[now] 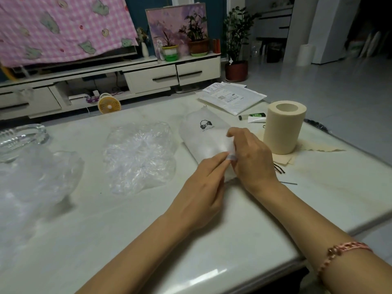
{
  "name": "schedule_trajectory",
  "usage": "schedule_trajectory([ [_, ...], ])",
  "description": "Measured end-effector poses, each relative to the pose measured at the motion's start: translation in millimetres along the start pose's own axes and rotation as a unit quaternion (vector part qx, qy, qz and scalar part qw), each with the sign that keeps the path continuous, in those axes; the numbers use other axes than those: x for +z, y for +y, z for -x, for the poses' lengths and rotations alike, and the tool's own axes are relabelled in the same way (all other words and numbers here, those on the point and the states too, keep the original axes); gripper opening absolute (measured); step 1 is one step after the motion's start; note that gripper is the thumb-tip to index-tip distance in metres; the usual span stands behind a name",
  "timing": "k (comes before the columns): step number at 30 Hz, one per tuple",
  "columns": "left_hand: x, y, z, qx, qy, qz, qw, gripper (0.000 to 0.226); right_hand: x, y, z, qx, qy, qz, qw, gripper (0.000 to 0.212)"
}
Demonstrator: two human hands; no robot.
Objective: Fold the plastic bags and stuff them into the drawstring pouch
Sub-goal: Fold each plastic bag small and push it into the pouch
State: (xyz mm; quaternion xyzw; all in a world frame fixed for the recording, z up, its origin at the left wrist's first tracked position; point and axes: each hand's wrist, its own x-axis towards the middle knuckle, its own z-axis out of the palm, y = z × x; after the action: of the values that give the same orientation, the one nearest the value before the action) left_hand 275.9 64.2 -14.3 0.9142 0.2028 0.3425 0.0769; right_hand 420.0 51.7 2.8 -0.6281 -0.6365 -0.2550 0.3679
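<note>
At the near end of the drawstring pouch, both my hands meet on its mouth. My left hand pinches the pouch's edge between thumb and fingertips, drawn narrow. My right hand curls over the same end from the other side, fingers bent round the material. Something small and pale shows between the two hands. I cannot tell whether it is a folded bag going in or just the gathered rim.

The pouch lies flat on the table, its long axis running away from me and leaning a little left, with the closed bottom far, the mouth near and the black logo up.

What matters next is where the bags lie. One crumpled plastic bag sits just left of the pouch, beside its long side, and a second plastic bag lies well further left. Both look loose and unfolded, so I judge most of the task remains. My left hand is the nearer to them, so it would let go and reach sideways while the right holds the mouth toward me. A paper roll stands just right of the pouch, leaving little room on that side.
</note>
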Motion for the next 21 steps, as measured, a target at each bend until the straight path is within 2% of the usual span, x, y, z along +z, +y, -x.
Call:
schedule_trajectory([
  [3, -5, -2, 3, -0.01, 0.025, -0.021, 0.999, 0.039, 10, -8, -5, -0.017, -0.068, 0.05, 0.996, 0.026],
  [7, -29, -26, 24, -0.115, 0.065, -0.097, 0.987, 0.04, 23, -13, -15, 0.072, -0.213, 0.1, 0.969, 0.032],
  [10, -51, -55, 58, -0.201, 0.015, -0.211, 0.957, 0.051, 28, -23, -22, 0.125, -0.277, 0.054, 0.951, 0.046],
  [12, -63, -65, 67, -0.26, -0.019, -0.187, 0.947, 0.049, 26, -34, -24, 0.145, -0.3, 0.047, 0.942, 0.052],
  [17, -71, -71, 67, -0.23, 0.005, -0.21, 0.95, 0.009, 10, -60, -19, 0.128, -0.248, 0.029, 0.96, 0.053],
  [21, -82, -64, 62, -0.227, 0.121, -0.187, 0.948, 0.012, -6, -66, -16, 0.106, -0.186, -0.014, 0.977, 0.046],
])
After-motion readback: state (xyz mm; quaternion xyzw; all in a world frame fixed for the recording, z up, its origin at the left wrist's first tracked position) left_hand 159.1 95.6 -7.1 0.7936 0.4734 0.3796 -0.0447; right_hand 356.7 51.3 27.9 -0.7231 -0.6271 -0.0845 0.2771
